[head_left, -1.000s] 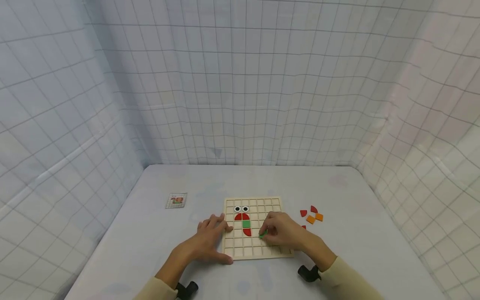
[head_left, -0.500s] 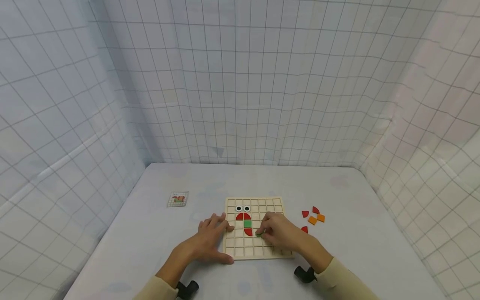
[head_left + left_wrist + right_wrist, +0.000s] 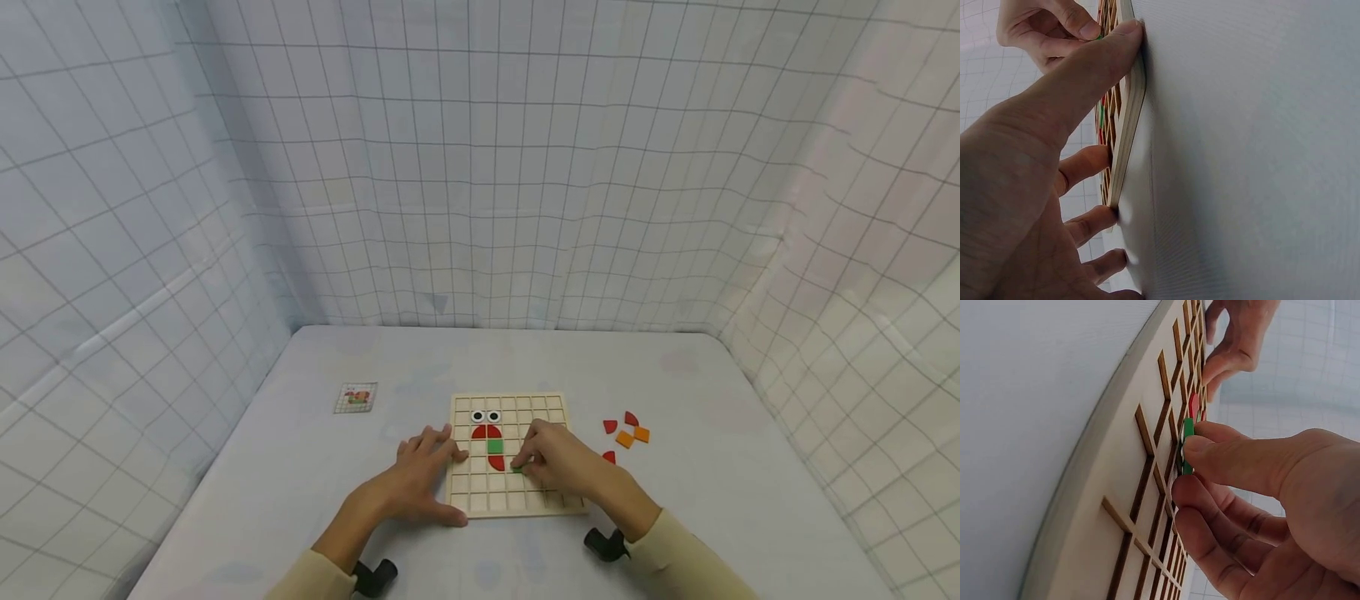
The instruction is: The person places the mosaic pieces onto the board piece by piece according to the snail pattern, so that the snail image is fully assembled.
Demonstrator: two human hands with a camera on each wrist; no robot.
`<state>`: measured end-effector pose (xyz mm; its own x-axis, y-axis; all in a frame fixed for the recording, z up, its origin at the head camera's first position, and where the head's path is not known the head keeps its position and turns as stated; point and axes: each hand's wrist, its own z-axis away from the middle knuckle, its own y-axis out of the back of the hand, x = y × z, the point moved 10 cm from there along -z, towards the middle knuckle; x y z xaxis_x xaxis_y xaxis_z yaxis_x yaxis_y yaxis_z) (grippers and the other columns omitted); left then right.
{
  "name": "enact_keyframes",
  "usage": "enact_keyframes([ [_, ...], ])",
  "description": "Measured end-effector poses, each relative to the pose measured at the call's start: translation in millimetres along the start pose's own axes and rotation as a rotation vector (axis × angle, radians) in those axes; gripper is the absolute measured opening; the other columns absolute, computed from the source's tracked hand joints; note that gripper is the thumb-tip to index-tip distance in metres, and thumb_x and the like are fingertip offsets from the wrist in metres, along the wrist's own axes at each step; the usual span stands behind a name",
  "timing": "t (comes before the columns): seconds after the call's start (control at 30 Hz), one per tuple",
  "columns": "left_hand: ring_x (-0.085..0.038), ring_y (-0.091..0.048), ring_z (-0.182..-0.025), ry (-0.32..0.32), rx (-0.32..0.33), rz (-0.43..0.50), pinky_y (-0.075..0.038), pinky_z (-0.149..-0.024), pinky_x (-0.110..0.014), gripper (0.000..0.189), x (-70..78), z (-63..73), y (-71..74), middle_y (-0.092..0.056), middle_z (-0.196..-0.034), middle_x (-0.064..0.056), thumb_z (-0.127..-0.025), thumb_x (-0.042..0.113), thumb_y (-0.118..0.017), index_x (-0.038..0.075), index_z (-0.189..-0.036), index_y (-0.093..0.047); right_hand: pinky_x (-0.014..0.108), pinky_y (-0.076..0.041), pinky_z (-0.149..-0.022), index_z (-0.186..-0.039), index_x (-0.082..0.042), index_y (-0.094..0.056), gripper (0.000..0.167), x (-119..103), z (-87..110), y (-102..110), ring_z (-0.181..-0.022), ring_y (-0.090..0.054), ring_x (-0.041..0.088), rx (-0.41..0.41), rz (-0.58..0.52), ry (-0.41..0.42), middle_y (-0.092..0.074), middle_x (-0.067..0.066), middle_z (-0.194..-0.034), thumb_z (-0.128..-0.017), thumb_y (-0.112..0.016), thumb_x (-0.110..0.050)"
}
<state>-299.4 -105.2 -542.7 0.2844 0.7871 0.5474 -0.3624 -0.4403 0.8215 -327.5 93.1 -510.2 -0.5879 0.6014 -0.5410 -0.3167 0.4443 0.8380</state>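
Note:
A wooden grid board [image 3: 480, 502] lies flat on the table. Its cells hold two eye tiles [image 3: 486, 416], two red quarter-circle tiles [image 3: 486, 432], a green square tile [image 3: 495, 447] and, below it, another red quarter-circle tile [image 3: 497, 462]. My right hand [image 3: 564, 460] pinches a green tile [image 3: 1188, 447] between thumb and fingers, tilted on edge at the grid just right of that lower red tile. Spread at the board's left side, my left hand [image 3: 420, 482] touches its front corner with the thumb [image 3: 1124, 37], while another fingertip rests on the grid.
Right of the board lie loose red quarter-circle pieces [image 3: 611, 426] and two orange squares [image 3: 633, 437]. A small picture card [image 3: 356, 398] sits at the back left. Gridded white cloth walls [image 3: 480, 183] surround the table on the left, back and right.
My right hand has shifted slightly left with the green tile, closer to the lower red tile. The left hand has stayed put at the board's edge.

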Motion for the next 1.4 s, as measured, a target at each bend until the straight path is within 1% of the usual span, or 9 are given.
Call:
enact_keyframes([
  [0.17,-0.06,-0.039,-0.164,-0.004,-0.002,0.002,-0.028,-0.136,-0.078,0.089,0.1,0.0,1.0,-0.031,-0.19,-0.025,-0.081,0.052,-0.107,0.018,-0.152,-0.065,0.019,-0.055,-0.074,-0.107,-0.009,-0.094,0.011,-0.1,-7.1,-1.9,-0.09,-0.058,0.004,0.008,-0.02,0.0,-0.076,0.001,-0.103,-0.1,-0.09,-0.001],
  [0.3,-0.061,-0.039,-0.164,-0.008,0.001,0.007,-0.028,-0.136,-0.079,0.088,0.5,0.8,2.2,-0.031,-0.19,-0.026,-0.081,0.051,-0.107,0.018,-0.151,-0.065,0.02,-0.054,-0.073,-0.106,-0.009,-0.094,0.009,1.8,-12.4,-6.1,-0.089,-0.058,0.005,0.012,-0.046,-0.019,-0.077,0.0,-0.102,-0.101,-0.09,-0.004],
  [0.43,-0.062,-0.037,-0.165,-0.006,-0.004,0.013,-0.026,-0.136,-0.08,0.088,0.2,1.5,2.8,-0.029,-0.191,-0.026,-0.082,0.052,-0.106,0.018,-0.151,-0.064,0.019,-0.055,-0.073,-0.104,-0.012,-0.095,0.008,4.8,-15.9,-8.9,-0.088,-0.058,0.004,0.016,-0.034,-0.046,-0.078,-0.002,-0.101,-0.101,-0.09,-0.005],
  [0.63,-0.063,-0.033,-0.168,0.004,0.006,0.015,-0.023,-0.138,-0.081,0.088,-2.3,1.6,5.4,-0.029,-0.191,-0.026,-0.082,0.051,-0.107,0.019,-0.152,-0.065,0.02,-0.055,-0.074,-0.104,-0.012,-0.095,0.008,3.3,-19.3,-7.9,-0.089,-0.059,0.005,0.022,-0.025,-0.038,-0.079,-0.002,-0.101,-0.101,-0.09,-0.006],
  [0.9,-0.063,-0.032,-0.169,-0.002,0.002,0.029,-0.023,-0.138,-0.081,0.088,2.0,2.5,2.3,-0.03,-0.191,-0.026,-0.082,0.05,-0.107,0.018,-0.153,-0.065,0.021,-0.055,-0.074,-0.101,-0.017,-0.095,0.008,11.1,-11.2,-10.5,-0.087,-0.059,0.007,0.012,-0.027,-0.096,-0.072,-0.006,-0.102,-0.101,-0.092,-0.01],
  [1.07,-0.063,-0.028,-0.172,-0.011,0.006,0.031,-0.02,-0.139,-0.082,0.089,1.8,3.1,1.9,-0.03,-0.191,-0.027,-0.081,0.051,-0.107,0.017,-0.152,-0.065,0.022,-0.055,-0.075,-0.096,-0.018,-0.094,0.006,9.5,-7.8,-8.7,-0.086,-0.06,0.007,0.027,0.004,-0.071,-0.07,-0.007,-0.101,-0.1,-0.094,-0.014],
  [1.17,-0.064,-0.027,-0.172,-0.018,0.008,0.019,-0.02,-0.139,-0.083,0.089,1.9,2.4,1.6,-0.031,-0.19,-0.027,-0.081,0.053,-0.106,0.018,-0.152,-0.065,0.021,-0.054,-0.074,-0.097,-0.018,-0.094,0.003,9.4,-4.7,-6.4,-0.085,-0.059,0.006,0.032,0.01,-0.064,-0.07,-0.007,-0.099,-0.099,-0.095,-0.015],
  [1.3,-0.062,-0.027,-0.173,-0.004,0.008,0.013,-0.02,-0.139,-0.082,0.089,0.9,2.0,0.6,-0.03,-0.191,-0.026,-0.081,0.053,-0.106,0.019,-0.152,-0.066,0.019,-0.054,-0.071,-0.101,-0.015,-0.095,0.005,11.7,1.1,-5.1,-0.084,-0.057,0.003,0.026,0.004,-0.075,-0.071,-0.008,-0.096,-0.097,-0.097,-0.014],
  [1.4,-0.06,-0.028,-0.173,0.009,0.009,0.014,-0.02,-0.141,-0.081,0.089,-0.5,2.4,0.1,-0.03,-0.191,-0.025,-0.081,0.053,-0.107,0.018,-0.152,-0.066,0.02,-0.054,-0.071,-0.099,-0.013,-0.095,0.003,12.8,7.1,-1.6,-0.084,-0.056,0.003,0.04,0.016,-0.08,-0.071,-0.007,-0.095,-0.097,-0.097,-0.013],
])
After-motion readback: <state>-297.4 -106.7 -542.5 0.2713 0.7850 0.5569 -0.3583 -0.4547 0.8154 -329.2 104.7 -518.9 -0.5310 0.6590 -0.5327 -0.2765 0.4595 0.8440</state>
